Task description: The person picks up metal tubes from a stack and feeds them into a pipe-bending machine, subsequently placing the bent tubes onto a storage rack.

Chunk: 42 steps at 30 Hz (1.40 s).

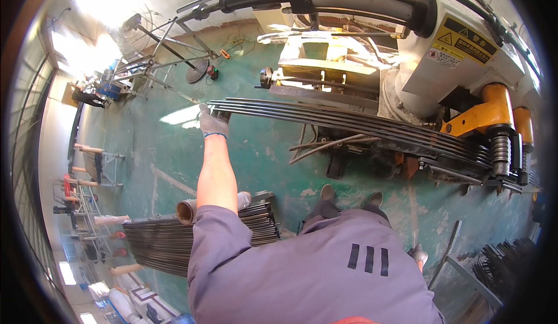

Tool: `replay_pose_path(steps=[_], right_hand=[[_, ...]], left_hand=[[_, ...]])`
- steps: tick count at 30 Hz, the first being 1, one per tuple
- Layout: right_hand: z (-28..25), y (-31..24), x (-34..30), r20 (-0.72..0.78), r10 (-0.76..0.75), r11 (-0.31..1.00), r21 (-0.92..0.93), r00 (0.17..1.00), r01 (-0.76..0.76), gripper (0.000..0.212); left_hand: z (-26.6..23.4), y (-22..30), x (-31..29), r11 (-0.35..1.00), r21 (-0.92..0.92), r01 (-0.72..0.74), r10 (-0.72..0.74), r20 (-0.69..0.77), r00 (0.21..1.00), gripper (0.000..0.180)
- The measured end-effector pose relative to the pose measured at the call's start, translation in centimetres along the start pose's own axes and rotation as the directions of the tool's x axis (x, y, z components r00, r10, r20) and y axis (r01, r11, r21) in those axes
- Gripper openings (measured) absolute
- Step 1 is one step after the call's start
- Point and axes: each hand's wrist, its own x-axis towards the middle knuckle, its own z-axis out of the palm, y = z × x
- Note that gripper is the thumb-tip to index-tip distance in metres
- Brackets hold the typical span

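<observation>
My left hand [214,121], in a pale work glove with a blue cuff edge, reaches forward and grips the left ends of a bundle of long dark metal rods [325,117]. The rods lie side by side and run to the right, in front of the machine, as far as its yellow part [478,114] and a coil spring [500,152]. My right hand [418,254], also gloved, hangs low by my right side, apart from the rods. Its fingers are too small and partly hidden to make out.
A large machine [407,85] with a thick overhead arm stands ahead. Bent bars [331,145] jut out beneath the rods. A stack of dark rods [168,242] and a cardboard tube [187,212] lie at my left. More dark pieces [505,269] sit in a metal frame at lower right.
</observation>
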Motion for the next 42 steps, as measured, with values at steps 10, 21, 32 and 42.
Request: replay_pose_path(steps=[10,21,32,42], right_hand=[[2.9,-5.2,-3.3,-0.129,-0.191,0.978,0.058,0.973,0.2,0.028],[7.2,-5.9,-4.5,0.043,-0.277,0.96,0.062,0.96,0.275,0.025],[4.3,-2.9,-0.8,0.172,-0.639,0.424,-0.735,0.75,0.529,0.026],[8.5,-14.7,-4.0,0.111,-0.359,0.922,-0.109,0.927,0.371,0.029]], left_hand=[[-0.7,-1.0,-1.3,0.978,0.209,0.023,-0.084,0.287,0.954,0.042],[-0.9,-1.7,-1.3,0.982,0.157,0.102,-0.146,0.302,0.942,0.036],[-1.0,-1.0,-2.2,0.874,0.474,0.106,-0.311,0.379,0.872,0.05],[-2.7,-1.9,-0.9,0.968,0.246,0.059,-0.15,0.372,0.916,0.052]])
